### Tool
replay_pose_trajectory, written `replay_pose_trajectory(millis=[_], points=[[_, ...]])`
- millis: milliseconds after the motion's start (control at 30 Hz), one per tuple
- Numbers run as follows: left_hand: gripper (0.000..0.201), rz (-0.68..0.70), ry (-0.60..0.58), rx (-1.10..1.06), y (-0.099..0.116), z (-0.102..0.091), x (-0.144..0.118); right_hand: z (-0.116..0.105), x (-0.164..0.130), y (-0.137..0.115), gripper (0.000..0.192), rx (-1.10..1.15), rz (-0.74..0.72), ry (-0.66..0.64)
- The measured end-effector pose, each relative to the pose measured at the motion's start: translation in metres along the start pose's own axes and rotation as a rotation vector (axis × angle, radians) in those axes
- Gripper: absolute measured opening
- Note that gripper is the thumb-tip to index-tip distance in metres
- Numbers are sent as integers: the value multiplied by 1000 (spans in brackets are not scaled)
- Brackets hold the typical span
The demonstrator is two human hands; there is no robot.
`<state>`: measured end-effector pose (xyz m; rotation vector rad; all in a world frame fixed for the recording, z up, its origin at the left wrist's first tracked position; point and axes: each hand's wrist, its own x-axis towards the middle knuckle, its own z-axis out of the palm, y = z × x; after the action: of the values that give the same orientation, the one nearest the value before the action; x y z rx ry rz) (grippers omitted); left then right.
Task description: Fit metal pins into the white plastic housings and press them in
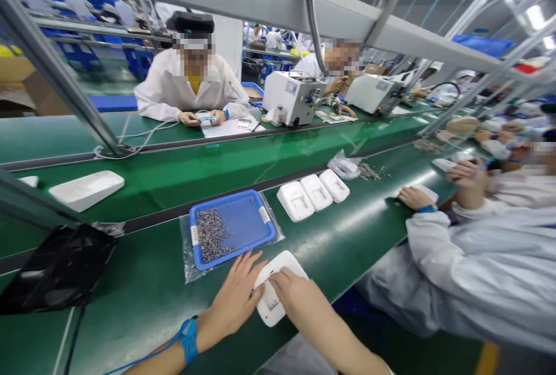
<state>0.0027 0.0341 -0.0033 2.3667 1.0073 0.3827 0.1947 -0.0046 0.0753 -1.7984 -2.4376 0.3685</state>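
Head view: I see my left hand lying flat, fingers together, on the white casing, my right hand pressing its top; blue screw tray at eleven o'clock.

- The left hand lies palm down, fingers spread forward, a blue band on its wrist.
- The right hand lies palm down beside it, forearm bare.

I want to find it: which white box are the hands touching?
The white box at the near table edge, under both hands, left and right. The three white boxes in a row lie untouched beyond the blue tray.
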Motion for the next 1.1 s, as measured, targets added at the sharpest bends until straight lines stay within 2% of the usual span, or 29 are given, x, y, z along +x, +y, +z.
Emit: replay_pose_trajectory(millis=[67,133,200,267,400,567,700,867,1000,1100], points=[[48,11,40,44,-2,3,2,-37,-9,4,18,263,44,173],[47,33,52,87,-1,3,4,-65,-17,5,18,513,42,483],[46,20,38,125,3,1,6,-79,-21,2,34,785,-94,775],[46,-16,14,145,8,-2,6,-76,-15,-3,48,1028,-238,892],[51,-21,-8,98,13,-7,5,-43,13,-13,52,1212,-267,834],[56,-6,-35,22,11,-10,5,-9,46,-21,57,1371,-194,892],[56,-1,-16,0,11,-9,5,-2,58,-28,61,1369,-160,872],[56,-10,-14,-37,11,-5,7,1,63,-36,64,1366,-50,910],[58,-37,-35,-67,11,-4,9,2,65,-33,60,1250,-133,828],[60,-44,-54,-89,11,-4,9,4,67,-28,59,1191,-133,776]])
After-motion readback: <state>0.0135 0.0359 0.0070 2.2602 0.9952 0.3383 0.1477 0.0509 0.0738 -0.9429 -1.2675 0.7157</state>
